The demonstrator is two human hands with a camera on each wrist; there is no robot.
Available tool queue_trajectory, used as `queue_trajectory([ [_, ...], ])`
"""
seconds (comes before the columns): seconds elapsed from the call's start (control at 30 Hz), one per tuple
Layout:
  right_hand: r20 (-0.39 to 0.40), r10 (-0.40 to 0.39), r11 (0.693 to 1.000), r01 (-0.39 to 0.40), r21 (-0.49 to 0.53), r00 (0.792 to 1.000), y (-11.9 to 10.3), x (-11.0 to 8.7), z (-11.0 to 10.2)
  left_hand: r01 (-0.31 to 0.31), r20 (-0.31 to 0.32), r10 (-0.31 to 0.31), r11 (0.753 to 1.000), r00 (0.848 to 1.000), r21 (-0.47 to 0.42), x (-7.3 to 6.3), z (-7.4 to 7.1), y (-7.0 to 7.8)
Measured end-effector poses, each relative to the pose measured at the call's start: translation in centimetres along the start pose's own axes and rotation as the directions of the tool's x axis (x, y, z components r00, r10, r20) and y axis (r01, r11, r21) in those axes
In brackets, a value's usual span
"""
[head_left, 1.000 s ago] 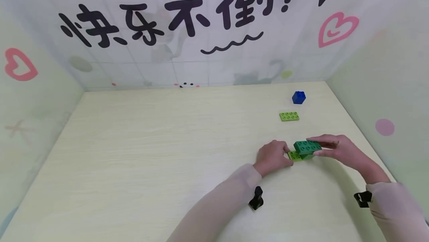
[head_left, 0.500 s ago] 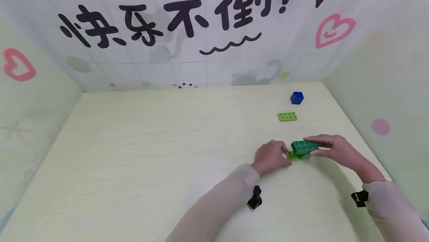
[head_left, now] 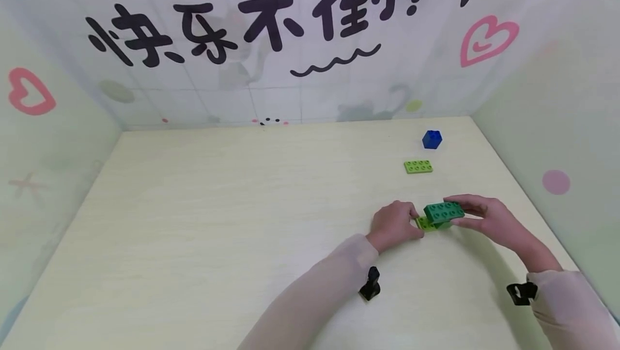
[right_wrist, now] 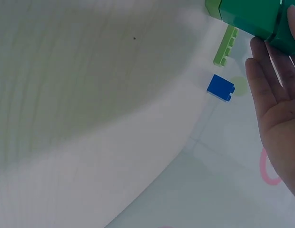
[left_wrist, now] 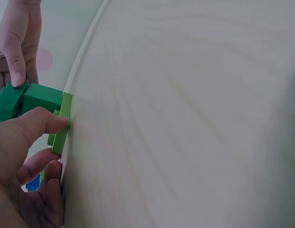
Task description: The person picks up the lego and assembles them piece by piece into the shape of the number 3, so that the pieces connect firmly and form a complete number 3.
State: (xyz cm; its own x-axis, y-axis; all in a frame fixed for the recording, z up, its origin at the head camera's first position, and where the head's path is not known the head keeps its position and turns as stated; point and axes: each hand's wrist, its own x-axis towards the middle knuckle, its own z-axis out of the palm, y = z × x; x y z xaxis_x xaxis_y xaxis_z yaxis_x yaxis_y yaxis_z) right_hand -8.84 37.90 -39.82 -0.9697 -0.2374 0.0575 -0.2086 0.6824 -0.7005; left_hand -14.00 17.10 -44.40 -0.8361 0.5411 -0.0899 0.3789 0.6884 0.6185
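My left hand (head_left: 396, 225) pinches the left end of a flat lime-green toy brick (head_left: 425, 224) lying on the table. A taller green brick (left_wrist: 42, 97) stands on the other end of that flat one. Over it sits a dark green eight-stud brick (head_left: 443, 212), and my right hand (head_left: 489, 219) grips this top brick by its right end between thumb and fingers. In the left wrist view the top brick is tilted against the one below, with a narrow dark gap between them. The right wrist view shows my right hand's fingers (right_wrist: 269, 78) along the green bricks.
Farther back on the table (head_left: 218, 221) lies a second flat lime-green brick (head_left: 418, 167). Behind it, near the back right corner, is a blue brick (head_left: 432, 139). Printed walls enclose the table at the back and both sides; the right wall (head_left: 557, 124) is close to my right arm.
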Motion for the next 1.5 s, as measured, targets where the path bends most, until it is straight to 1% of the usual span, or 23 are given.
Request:
queue_trajectory([
  [0.07, -0.013, 0.018, 1.000, -0.018, 0.003, 1.000, 0.0, -0.1, 0.1, -0.002, 0.002, 0.002, 1.000, 1.000, -0.005, 0.0, 0.0, 0.1],
  [0.17, -0.015, 0.021, 1.000, -0.021, -0.003, 1.000, 0.0, -0.1, 0.1, -0.003, -0.001, 0.003, 1.000, 1.000, -0.007, 0.1, 0.0, 0.1],
  [0.23, -0.004, 0.013, 1.000, -0.013, -0.005, 1.000, 0.0, 0.1, -0.1, -0.002, -0.002, 0.002, 1.000, 1.000, -0.010, 0.1, 0.1, 0.1],
  [0.33, 0.033, -0.003, 1.000, 0.003, 0.003, 0.999, 0.1, 0.5, -0.4, -0.003, -0.003, 0.003, 1.000, 1.000, -0.017, 0.2, 0.2, 0.0],
  [0.43, 0.046, 0.005, 1.000, -0.006, 0.023, 0.999, 0.2, 0.6, -0.6, -0.007, -0.003, 0.007, 1.000, 1.000, -0.025, 0.2, 0.3, -0.1],
  [0.6, 0.018, -0.017, 0.999, 0.016, 0.046, 1.000, 0.5, 0.9, -0.2, 0.009, -0.002, -0.009, 1.000, 1.000, -0.022, 0.3, -0.2, -0.2],
  [0.7, 0.019, -0.040, 0.998, 0.039, 0.039, 0.999, 0.5, 1.2, -0.1, 0.020, 0.004, -0.020, 0.999, 1.000, -0.026, 0.3, -0.5, -0.2],
  [0.73, 0.022, -0.033, 0.999, 0.033, 0.032, 0.999, 0.4, 1.3, -0.1, 0.025, 0.005, -0.025, 0.999, 1.000, -0.029, 0.3, -0.5, -0.2],
  [0.9, 0.090, 0.046, 0.999, -0.048, 0.014, 0.995, -0.1, 1.3, -0.6, 0.049, 0.025, -0.049, 0.998, 0.998, -0.024, 0.3, -0.3, -0.1],
  [0.97, 0.114, 0.069, 0.997, -0.072, 0.025, 0.991, -0.1, 1.1, -0.8, 0.044, 0.034, -0.043, 0.999, 0.999, -0.021, 0.3, -0.1, 0.0],
  [1.07, 0.138, 0.062, 0.996, -0.070, 0.054, 0.988, 0.0, 1.1, -1.1, 0.024, 0.026, -0.024, 1.000, 0.999, -0.016, 0.3, 0.0, 0.2],
  [1.2, 0.178, 0.042, 0.993, -0.061, 0.100, 0.983, 0.0, 1.5, -1.5, 0.020, 0.006, -0.020, 1.000, 1.000, -0.014, 0.2, 0.0, 0.3],
  [1.3, 0.214, 0.047, 0.990, -0.075, 0.123, 0.976, 0.0, 1.7, -1.8, 0.026, 0.008, -0.025, 1.000, 1.000, -0.015, 0.2, 0.0, 0.3],
  [1.37, 0.239, 0.053, 0.990, -0.083, 0.117, 0.969, -0.1, 1.8, -2.0, 0.025, 0.012, -0.025, 1.000, 1.000, -0.014, 0.1, -0.1, 0.3],
  [1.5, 0.253, 0.049, 0.994, -0.071, 0.082, 0.966, -0.3, 2.0, -2.5, 0.021, 0.012, -0.020, 1.000, 1.000, -0.012, 0.0, -0.1, 0.3],
])
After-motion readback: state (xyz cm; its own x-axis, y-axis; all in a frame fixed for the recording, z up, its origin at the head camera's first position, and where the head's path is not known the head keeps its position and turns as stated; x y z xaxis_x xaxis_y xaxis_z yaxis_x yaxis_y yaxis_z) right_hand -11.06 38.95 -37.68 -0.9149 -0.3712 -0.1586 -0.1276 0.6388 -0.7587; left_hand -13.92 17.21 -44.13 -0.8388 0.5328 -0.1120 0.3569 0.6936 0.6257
